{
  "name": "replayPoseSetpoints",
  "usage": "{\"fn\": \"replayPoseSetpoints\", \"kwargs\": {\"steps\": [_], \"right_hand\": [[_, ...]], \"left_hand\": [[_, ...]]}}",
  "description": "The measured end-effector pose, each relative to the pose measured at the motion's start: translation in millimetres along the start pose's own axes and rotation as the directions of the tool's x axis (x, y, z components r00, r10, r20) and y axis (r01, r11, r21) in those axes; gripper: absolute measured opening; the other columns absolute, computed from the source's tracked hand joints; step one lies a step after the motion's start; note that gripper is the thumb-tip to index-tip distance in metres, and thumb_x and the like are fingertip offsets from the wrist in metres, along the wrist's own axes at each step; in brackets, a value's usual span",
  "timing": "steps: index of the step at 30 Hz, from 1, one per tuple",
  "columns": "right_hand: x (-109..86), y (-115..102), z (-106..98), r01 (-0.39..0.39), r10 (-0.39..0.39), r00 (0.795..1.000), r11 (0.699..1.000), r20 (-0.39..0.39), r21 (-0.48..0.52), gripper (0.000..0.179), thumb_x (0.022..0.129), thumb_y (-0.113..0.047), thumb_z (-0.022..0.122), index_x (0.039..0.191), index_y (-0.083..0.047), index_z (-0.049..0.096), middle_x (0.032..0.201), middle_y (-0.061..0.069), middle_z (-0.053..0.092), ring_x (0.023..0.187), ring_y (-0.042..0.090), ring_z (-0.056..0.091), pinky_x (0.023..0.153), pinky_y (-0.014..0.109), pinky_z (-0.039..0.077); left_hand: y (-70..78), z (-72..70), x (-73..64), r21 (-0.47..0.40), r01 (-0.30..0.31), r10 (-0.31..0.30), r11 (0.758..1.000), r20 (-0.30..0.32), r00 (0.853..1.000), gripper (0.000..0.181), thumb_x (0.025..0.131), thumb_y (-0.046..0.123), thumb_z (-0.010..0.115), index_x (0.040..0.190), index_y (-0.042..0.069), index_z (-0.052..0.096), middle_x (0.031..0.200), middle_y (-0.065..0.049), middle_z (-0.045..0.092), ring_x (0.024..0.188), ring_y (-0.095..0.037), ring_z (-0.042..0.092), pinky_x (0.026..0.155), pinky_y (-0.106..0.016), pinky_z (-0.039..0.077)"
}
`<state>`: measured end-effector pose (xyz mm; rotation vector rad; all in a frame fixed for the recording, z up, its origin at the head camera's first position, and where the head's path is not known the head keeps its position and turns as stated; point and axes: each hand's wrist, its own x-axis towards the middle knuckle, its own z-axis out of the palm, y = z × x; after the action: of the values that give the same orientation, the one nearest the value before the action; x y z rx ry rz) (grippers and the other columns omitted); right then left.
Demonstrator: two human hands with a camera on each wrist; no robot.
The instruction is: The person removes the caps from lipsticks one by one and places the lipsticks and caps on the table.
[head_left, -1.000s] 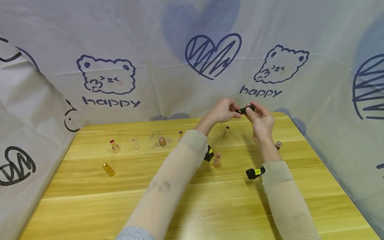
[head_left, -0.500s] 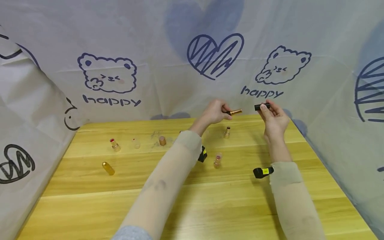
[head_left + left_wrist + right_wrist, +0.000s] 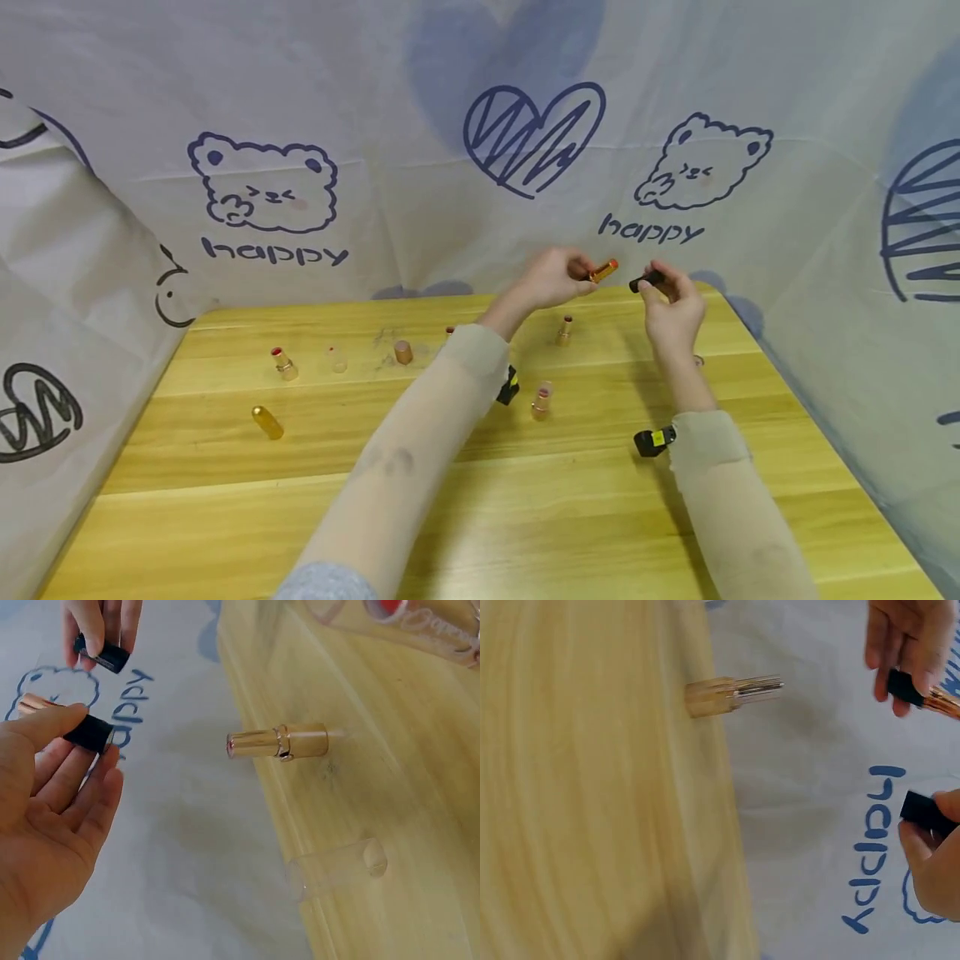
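Above the table's far edge my left hand (image 3: 551, 279) pinches a lipstick (image 3: 603, 271) by its black base, with the gold tube and a red tip sticking out. In the left wrist view, thumb and fingers hold that black base (image 3: 91, 733). A short way to the right, my right hand (image 3: 675, 317) grips a black lipstick cap (image 3: 645, 281) between thumb and fingers. Cap and lipstick are apart, with a small gap between them. Below the hands a gold lipstick (image 3: 565, 331) without a cap stands upright on the table.
On the wooden table (image 3: 300, 533) stand another lipstick (image 3: 541, 402) near the left wrist camera, one at left (image 3: 284, 364), a clear cap (image 3: 337, 360) and a copper-coloured cap (image 3: 403, 352). A gold bullet-shaped tube (image 3: 267, 422) lies at left. A printed cloth (image 3: 420, 208) hangs behind.
The black cap has come off the lipstick, and the right hand drew it away rightward. Since then the hands have moved closer, and the red tip now shows out of the gold tube.
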<state>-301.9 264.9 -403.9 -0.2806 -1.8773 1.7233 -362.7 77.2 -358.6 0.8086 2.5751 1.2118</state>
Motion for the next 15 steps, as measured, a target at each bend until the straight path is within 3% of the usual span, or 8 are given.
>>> {"fn": "replayPoseSetpoints", "kwargs": {"steps": [3, 8, 15], "right_hand": [[-0.8, 7, 1, -0.026, 0.026, 1.0, 0.999, 0.008, -0.048, 0.035, 0.098, 0.005, 0.066, 0.133, 0.0, 0.068, 0.127, 0.012, 0.069, 0.117, 0.016, 0.064, 0.104, 0.024, 0.052], [-1.2, 20, 2, -0.053, 0.059, 0.997, 0.988, 0.04, -0.142, 0.035, 0.1, 0.006, 0.061, 0.134, 0.0, 0.066, 0.135, 0.015, 0.066, 0.128, 0.022, 0.062, 0.105, 0.027, 0.051], [0.7, 41, 0, -0.066, 0.082, 0.995, 0.969, 0.056, -0.236, 0.032, 0.102, 0.006, 0.055, 0.133, 0.002, 0.065, 0.137, 0.018, 0.064, 0.131, 0.03, 0.06, 0.104, 0.033, 0.051]], "left_hand": [[2.3, 6.3, 2.6, -0.016, -0.039, 0.039, 0.999, 0.041, 0.998, 0.028, 0.097, 0.014, 0.075, 0.123, 0.005, 0.069, 0.119, -0.011, 0.071, 0.109, -0.021, 0.067, 0.09, -0.025, 0.056], [5.0, 17.5, 3.5, 0.056, -0.097, 0.091, 0.994, 0.1, 0.991, 0.025, 0.093, 0.009, 0.076, 0.115, 0.001, 0.068, 0.11, -0.01, 0.072, 0.099, -0.019, 0.068, 0.083, -0.02, 0.055], [8.4, 32.4, 9.3, 0.181, -0.165, 0.121, 0.97, 0.232, 0.965, 0.029, 0.091, 0.005, 0.075, 0.118, -0.001, 0.067, 0.106, -0.009, 0.069, 0.095, -0.017, 0.065, 0.081, -0.019, 0.053]]}}
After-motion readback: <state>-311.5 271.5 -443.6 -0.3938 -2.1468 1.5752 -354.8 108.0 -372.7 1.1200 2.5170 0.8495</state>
